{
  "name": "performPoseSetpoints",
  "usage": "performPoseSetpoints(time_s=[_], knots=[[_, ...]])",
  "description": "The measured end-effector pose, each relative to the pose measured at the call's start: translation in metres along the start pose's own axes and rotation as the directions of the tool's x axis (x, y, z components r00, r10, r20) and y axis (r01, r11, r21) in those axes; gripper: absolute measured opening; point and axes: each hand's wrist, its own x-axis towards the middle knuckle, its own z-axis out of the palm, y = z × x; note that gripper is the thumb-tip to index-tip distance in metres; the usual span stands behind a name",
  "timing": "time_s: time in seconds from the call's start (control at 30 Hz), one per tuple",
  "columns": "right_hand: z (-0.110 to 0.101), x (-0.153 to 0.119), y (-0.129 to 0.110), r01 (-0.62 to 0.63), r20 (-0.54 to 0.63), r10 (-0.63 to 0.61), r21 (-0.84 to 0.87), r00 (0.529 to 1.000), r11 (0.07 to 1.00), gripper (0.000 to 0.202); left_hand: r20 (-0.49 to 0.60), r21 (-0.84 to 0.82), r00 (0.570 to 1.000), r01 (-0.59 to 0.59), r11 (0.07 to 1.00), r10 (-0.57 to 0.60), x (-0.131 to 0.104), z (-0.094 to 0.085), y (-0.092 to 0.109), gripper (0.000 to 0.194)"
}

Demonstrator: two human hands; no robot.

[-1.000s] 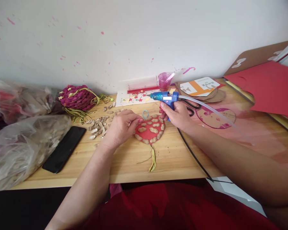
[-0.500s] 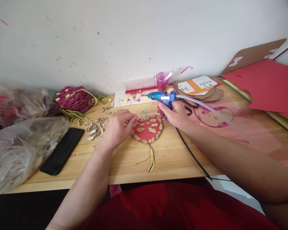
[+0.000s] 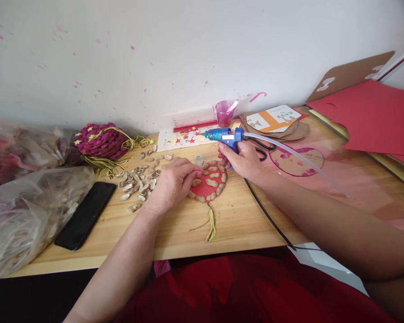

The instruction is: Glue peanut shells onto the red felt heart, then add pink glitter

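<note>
A red disc covered with peanut shells lies on the wooden table, with a blue loop at its top and a yellow-green tassel at its bottom. My left hand is over the disc's left side, its thumb and index finger pinched at the shells; what they hold, if anything, is hidden. My right hand grips a blue glue gun above the disc's upper right, its nozzle pointing left. A clear glue stick runs out of the gun's back.
Loose shells, a black phone and plastic bags lie at left. Behind are a purple tasselled bundle, star stickers and a pink cup. A black cord crosses the table; cardboard pieces and red sheets stand right.
My left hand has shifted slightly right over the disc, and more of the loose shells show beside it. The glue gun stays in my right hand. The whole view has shifted slightly.
</note>
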Motion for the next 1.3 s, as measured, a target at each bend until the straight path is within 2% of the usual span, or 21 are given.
performPoseSetpoints(time_s=[0.2,0.5,0.8,1.0,1.1,1.2,1.3], knots=[[0.0,-0.002,-0.007,-0.023,0.001,0.023,0.0,1.0,1.0,0.043,0.045,-0.018,0.996,-0.078,0.997,0.079,-0.002,0.008,0.001,0.019],[0.001,-0.001,-0.005,-0.015,-0.002,0.015,-0.009,1.0,1.0,0.047,0.088,0.011,0.99,-0.114,0.993,0.113,-0.002,0.017,0.01,0.017],[0.0,0.002,0.002,0.093,-0.047,-0.099,-0.109,0.994,0.99,0.044,0.091,0.045,0.987,-0.136,0.99,0.131,-0.003,0.022,0.009,0.018],[0.001,0.0,0.0,0.012,-0.004,-0.012,-0.014,1.0,1.0,0.044,0.083,0.049,0.989,-0.126,0.991,0.122,-0.003,0.022,0.007,0.017],[0.001,0.0,0.0,0.022,-0.008,-0.023,-0.025,1.0,0.999,0.043,0.091,0.048,0.989,-0.122,0.991,0.118,-0.003,0.022,0.008,0.017],[0.001,0.0,0.0,0.019,-0.004,-0.019,-0.027,1.0,0.999,0.043,0.061,0.026,0.99,-0.127,0.992,0.125,-0.001,0.019,0.008,0.015],[0.001,0.0,-0.003,-0.011,-0.01,0.011,0.005,1.0,1.0,0.043,-0.05,0.023,0.994,-0.097,0.995,0.098,0.0,0.013,0.005,0.011]])
